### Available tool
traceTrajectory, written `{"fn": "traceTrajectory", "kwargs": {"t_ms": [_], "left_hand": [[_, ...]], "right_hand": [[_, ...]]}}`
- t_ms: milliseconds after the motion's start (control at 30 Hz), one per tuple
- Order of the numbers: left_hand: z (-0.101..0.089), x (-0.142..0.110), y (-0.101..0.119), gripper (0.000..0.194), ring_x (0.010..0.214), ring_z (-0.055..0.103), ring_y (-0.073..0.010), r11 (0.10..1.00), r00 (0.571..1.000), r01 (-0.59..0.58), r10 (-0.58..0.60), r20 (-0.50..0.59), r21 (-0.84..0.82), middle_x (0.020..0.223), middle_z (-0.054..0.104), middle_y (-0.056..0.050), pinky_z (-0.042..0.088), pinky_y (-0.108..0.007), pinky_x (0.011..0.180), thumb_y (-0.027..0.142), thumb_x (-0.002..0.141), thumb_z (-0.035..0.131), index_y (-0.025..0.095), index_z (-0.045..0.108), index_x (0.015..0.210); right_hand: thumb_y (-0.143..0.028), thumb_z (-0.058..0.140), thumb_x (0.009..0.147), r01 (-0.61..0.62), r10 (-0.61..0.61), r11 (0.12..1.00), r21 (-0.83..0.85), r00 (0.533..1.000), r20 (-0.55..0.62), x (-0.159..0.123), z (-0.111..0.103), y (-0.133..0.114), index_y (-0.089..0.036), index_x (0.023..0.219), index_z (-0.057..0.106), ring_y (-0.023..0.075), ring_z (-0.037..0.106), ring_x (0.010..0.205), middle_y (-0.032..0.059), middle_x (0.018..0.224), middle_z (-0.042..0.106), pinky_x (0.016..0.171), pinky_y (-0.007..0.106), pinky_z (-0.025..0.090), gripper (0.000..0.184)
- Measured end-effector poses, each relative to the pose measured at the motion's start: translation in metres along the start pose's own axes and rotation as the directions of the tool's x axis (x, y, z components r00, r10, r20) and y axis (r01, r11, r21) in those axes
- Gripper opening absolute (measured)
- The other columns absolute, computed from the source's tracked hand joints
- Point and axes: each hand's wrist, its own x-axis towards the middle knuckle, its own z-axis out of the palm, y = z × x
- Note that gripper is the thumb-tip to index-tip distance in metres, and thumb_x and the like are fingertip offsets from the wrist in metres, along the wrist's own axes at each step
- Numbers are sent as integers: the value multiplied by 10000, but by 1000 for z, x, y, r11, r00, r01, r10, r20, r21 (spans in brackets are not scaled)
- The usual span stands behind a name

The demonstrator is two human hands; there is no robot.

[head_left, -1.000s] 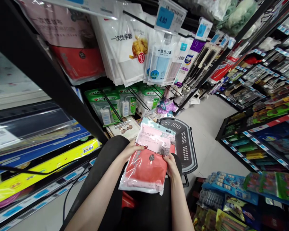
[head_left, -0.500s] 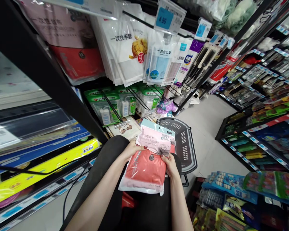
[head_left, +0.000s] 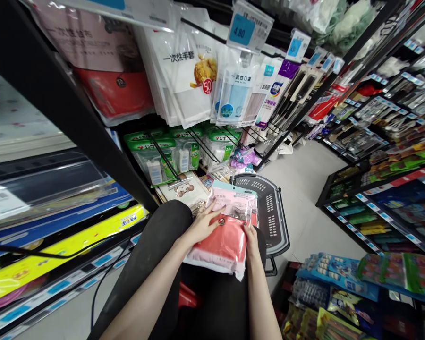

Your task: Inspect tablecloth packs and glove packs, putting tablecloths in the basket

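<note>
A packaged disposable tablecloth [head_left: 219, 245], red under a clear wrapper with a pink label, leans tilted over my lap. My left hand [head_left: 204, 225] lies on its front with the fingers spread flat across the label. On the pack's right edge, my right hand [head_left: 251, 241] grips the wrapper, thumb on the front and the other fingers mostly hidden. Just beyond the pack stands a black shopping basket [head_left: 281, 212], with another red and pink packet partly visible at its near side behind the pack.
Hanging packs of disposable gloves [head_left: 189, 71] and masks [head_left: 236, 89] face me on hooks. Green-topped packets [head_left: 159, 160] hang lower. A black shelf post [head_left: 102, 141] slants down at left. Bagged snacks [head_left: 340, 274] are stacked at right beside the grey floor [head_left: 304, 193].
My left hand has slid from the pack's left edge onto its front, fingers now spread. The pack has shifted slightly right, and my right hand still holds its right edge.
</note>
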Motion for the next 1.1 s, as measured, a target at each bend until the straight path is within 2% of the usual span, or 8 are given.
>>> {"fn": "traceTrajectory", "kwargs": {"t_ms": [200, 367, 500, 600, 700, 767, 900, 1100], "left_hand": [[11, -6, 0, 676, 1295, 196, -248, 901, 964, 125, -11, 265, -416, 1391, 315, -37, 172, -371, 1042, 386, 645, 632, 247, 404, 1267], [5, -4, 3, 706, 1170, 414, -274, 704, 972, 235, -149, 184, -671, 1298, 451, -88, 340, -375, 949, 284, 601, 666, 224, 405, 1255], [1, -1, 1, 693, 1039, 525, -277, 741, 965, 244, -252, 78, -625, 1123, 590, -99, 402, -392, 881, 142, 539, 671, 176, 461, 1198], [-3, 2, 1, 660, 1026, 536, -275, 746, 963, 246, -260, 71, -618, 1079, 619, -79, 426, -380, 856, 102, 517, 658, 167, 500, 1155], [-11, 2, 6, 642, 954, 576, -293, 704, 958, 251, -277, 69, -665, 1020, 649, -85, 450, -389, 810, 111, 501, 668, 144, 524, 1126], [-18, -1, 10, 637, 891, 601, -306, 649, 947, 280, -310, 91, -707, 959, 670, -98, 457, -406, 786, 127, 496, 677, 125, 530, 1116], [-25, -5, 15, 609, 845, 616, -312, 583, 936, 318, -316, 152, -747, 901, 684, -111, 462, -411, 768, 120, 491, 682, 105, 549, 1085], [-19, -1, 10, 500, 875, 612, -282, 722, 945, 307, -311, 105, -620, 987, 664, -105, 471, -375, 765, 191, 510, 734, 122, 605, 989]], "right_hand": [[-631, 414, 726, 170, -157, 985, -32, 956, 249, -7, 19, -7, -274, 1074, 586, 242, 378, 1196, 24, 1222, 522, 966, 409, 310, 528], [-442, 519, 765, 390, -251, 848, -359, 892, 377, -14, 40, -4, -308, 1040, 610, 215, 167, 1304, -10, 1247, 502, 1059, 427, 67, 320], [-339, 542, 766, 399, -262, 851, -341, 886, 382, -13, 41, 1, -296, 981, 640, 225, 269, 1269, 12, 1183, 558, 1046, 451, 148, 240], [-299, 587, 723, 375, -358, 888, -268, 927, 112, -4, 31, 7, -255, 1035, 598, 229, 326, 1238, 41, 1271, 473, 1001, 424, 276, 315], [-276, 659, 650, 298, -327, 931, -212, 937, -121, 6, 21, 12, -243, 1106, 523, 233, 390, 1191, 59, 1292, 441, 946, 398, 357, 476], [-285, 671, 642, 226, -238, 966, -123, 967, -90, 8, 17, 13, -229, 1095, 523, 226, 496, 1089, 66, 1205, 526, 923, 387, 384, 480], [-332, 680, 635, 19, -36, 995, 102, 986, 162, 5, 14, 12, -189, 949, 612, 233, 624, 860, 69, 959, 668, 822, 386, 464, 351], [-264, 735, 573, -52, 30, 989, 139, 988, 151, 0, 14, 5, -153, 887, 650, 258, 642, 812, 74, 891, 693, 796, 403, 489, 344]]}}
